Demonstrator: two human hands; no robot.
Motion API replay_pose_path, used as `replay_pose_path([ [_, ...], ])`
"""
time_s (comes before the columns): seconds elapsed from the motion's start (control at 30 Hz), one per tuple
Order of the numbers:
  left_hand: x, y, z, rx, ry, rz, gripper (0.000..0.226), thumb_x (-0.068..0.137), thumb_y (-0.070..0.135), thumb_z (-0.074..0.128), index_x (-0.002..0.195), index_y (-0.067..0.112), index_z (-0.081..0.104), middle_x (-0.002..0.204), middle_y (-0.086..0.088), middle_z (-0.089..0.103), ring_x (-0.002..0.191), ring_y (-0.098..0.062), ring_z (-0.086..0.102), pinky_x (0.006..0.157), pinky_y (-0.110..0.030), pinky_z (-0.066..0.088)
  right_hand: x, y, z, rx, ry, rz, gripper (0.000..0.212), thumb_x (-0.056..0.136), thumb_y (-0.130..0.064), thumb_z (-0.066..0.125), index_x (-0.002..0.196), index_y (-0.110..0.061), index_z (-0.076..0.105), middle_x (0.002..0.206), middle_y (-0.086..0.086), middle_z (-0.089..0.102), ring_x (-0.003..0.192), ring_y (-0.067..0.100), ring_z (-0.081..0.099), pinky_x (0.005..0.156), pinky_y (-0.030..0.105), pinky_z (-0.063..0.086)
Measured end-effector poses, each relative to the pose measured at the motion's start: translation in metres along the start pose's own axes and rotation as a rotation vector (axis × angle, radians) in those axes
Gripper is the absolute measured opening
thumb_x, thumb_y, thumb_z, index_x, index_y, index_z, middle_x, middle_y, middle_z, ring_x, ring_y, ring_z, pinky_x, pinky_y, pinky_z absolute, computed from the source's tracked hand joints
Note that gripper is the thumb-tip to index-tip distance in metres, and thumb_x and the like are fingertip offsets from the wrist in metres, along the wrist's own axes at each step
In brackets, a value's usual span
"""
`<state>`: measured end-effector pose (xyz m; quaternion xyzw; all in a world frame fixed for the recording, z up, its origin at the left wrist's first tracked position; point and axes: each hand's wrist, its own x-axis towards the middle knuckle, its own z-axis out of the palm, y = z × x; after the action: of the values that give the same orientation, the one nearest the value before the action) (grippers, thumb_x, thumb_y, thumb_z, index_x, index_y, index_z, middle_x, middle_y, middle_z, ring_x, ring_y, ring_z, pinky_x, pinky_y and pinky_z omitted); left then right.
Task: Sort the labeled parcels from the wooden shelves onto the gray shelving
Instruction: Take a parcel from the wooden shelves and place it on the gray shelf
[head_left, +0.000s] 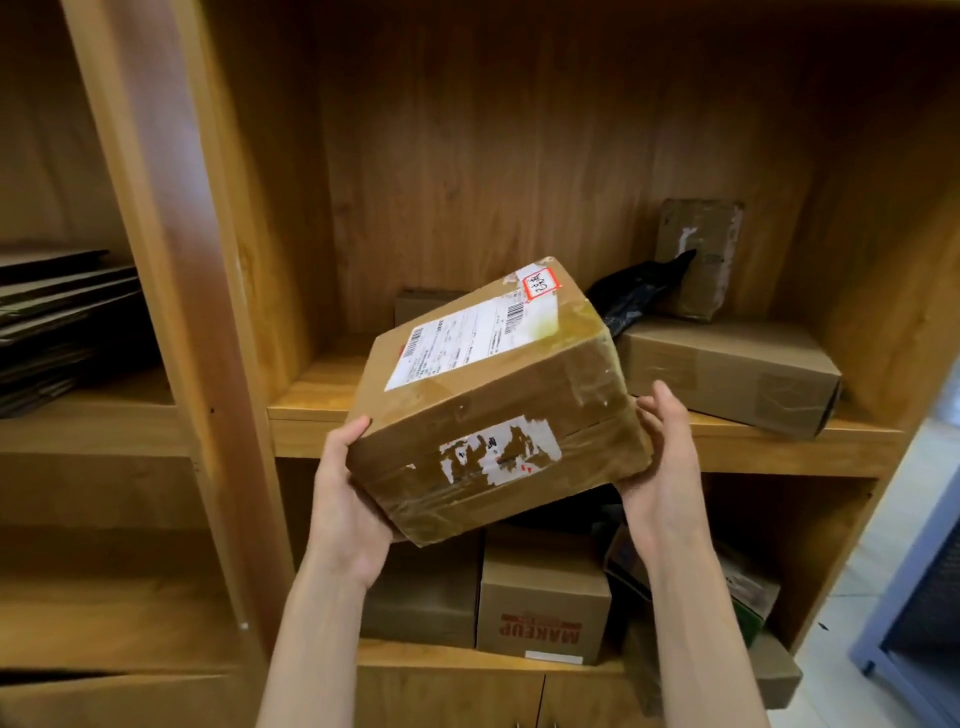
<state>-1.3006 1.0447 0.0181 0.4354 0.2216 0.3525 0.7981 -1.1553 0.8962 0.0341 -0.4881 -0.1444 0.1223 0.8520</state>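
Observation:
A taped brown cardboard parcel (493, 400) with a white shipping label and a small red-edged tag on top is held tilted in front of the wooden shelf (322, 415). My left hand (348, 499) grips its lower left corner, thumb on the front face. My right hand (665, 462) holds the right side from below, fingers curled up around the edge. On the shelf board behind lie a long flat carton (727, 374), a black plastic bag parcel (639, 293), a small upright taped box (698, 257) and a small box (415, 304) at the back.
The compartment below holds several cartons, one printed MAKEUP (543, 608). Flattened cardboard sheets (57, 322) are stacked in the left compartment. A wooden upright (171, 260) divides the two bays. A gray metal frame (893, 613) stands on the pale floor at the lower right.

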Motion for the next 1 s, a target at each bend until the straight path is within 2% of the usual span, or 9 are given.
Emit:
replay_pose_path([
  [0.2,-0.006,0.014,0.001,0.068,0.04,0.143,0.04,0.074,0.053,0.059,0.105,0.028,0.059,0.107,-0.001,0.067,0.104,-0.021,0.061,0.089,-0.043,0.051,0.0,-0.022,-0.002,-0.238,-0.222,0.233,0.088,0.05,-0.086,0.062,0.123,-0.037,0.06,0.122,0.001,0.064,0.115,0.026,0.057,0.104,0.05,0.039],
  [0.3,-0.008,0.03,0.011,0.158,-0.022,0.308,0.041,0.067,0.056,0.064,0.101,0.034,0.057,0.094,0.011,0.069,0.095,-0.01,0.064,0.082,-0.031,0.05,-0.003,-0.03,-0.009,-0.109,-0.367,0.206,0.064,0.073,-0.073,0.047,0.122,-0.035,0.062,0.117,-0.001,0.069,0.111,0.024,0.063,0.099,0.048,0.044],
  [0.43,0.004,0.043,0.02,0.274,-0.028,0.433,0.036,0.069,0.061,0.049,0.097,0.038,0.056,0.086,0.022,0.066,0.088,0.002,0.063,0.077,-0.023,0.047,-0.005,-0.036,-0.009,-0.038,-0.432,0.168,0.055,0.081,-0.058,0.044,0.125,-0.029,0.059,0.117,0.001,0.07,0.105,0.021,0.067,0.087,0.044,0.049],
  [0.57,0.015,0.036,0.032,0.279,0.033,0.407,0.062,0.072,0.075,0.053,0.12,0.037,0.052,0.116,0.012,0.059,0.106,-0.006,0.055,0.091,-0.03,0.045,-0.003,-0.026,-0.003,0.063,-0.309,0.162,0.054,0.083,-0.055,0.053,0.128,-0.025,0.058,0.12,0.003,0.068,0.112,0.024,0.063,0.086,0.042,0.049],
  [0.67,0.013,0.027,0.04,0.234,0.142,0.366,0.09,0.065,0.077,0.053,0.143,0.041,0.029,0.144,0.01,0.04,0.123,-0.009,0.043,0.1,-0.031,0.034,-0.003,-0.021,0.001,0.187,-0.236,0.119,0.052,0.082,-0.052,0.056,0.126,-0.024,0.06,0.118,0.003,0.069,0.111,0.024,0.064,0.085,0.042,0.051],
  [0.73,0.007,0.021,0.046,0.216,0.089,0.323,0.104,0.062,0.081,0.06,0.147,0.046,0.012,0.155,0.008,0.025,0.137,-0.021,0.031,0.108,-0.046,0.028,-0.005,-0.018,0.007,0.233,-0.19,0.085,0.054,0.08,-0.055,0.057,0.125,-0.026,0.06,0.117,0.002,0.07,0.11,0.024,0.064,0.089,0.046,0.051],
  [0.8,0.001,0.013,0.052,0.222,-0.062,0.245,0.122,0.043,0.085,0.064,0.145,0.054,0.006,0.155,0.014,0.021,0.138,-0.026,0.028,0.106,-0.06,0.031,-0.011,-0.014,0.02,0.216,-0.133,0.03,0.087,0.066,-0.064,0.071,0.14,-0.028,0.044,0.126,0.002,0.064,0.114,0.025,0.062,0.095,0.053,0.049],
  [0.87,-0.005,0.004,0.06,0.235,-0.248,0.19,0.135,0.029,0.086,0.069,0.144,0.056,0.006,0.14,0.024,0.036,0.129,-0.019,0.039,0.1,-0.059,0.04,-0.016,-0.005,0.03,0.192,-0.086,-0.009,0.13,0.046,-0.063,0.082,0.151,-0.039,0.009,0.137,0.002,0.053,0.119,0.024,0.057,0.094,0.052,0.049],
  [1.0,-0.001,-0.008,0.064,0.189,-0.333,0.25,0.108,0.05,0.061,0.074,0.144,0.046,0.024,0.121,0.017,0.062,0.107,-0.009,0.063,0.091,-0.051,0.052,-0.02,0.013,0.034,0.125,-0.1,-0.126,0.133,0.049,-0.052,0.078,0.144,-0.052,-0.015,0.142,-0.003,0.042,0.122,0.016,0.053,0.103,0.05,0.043],
])
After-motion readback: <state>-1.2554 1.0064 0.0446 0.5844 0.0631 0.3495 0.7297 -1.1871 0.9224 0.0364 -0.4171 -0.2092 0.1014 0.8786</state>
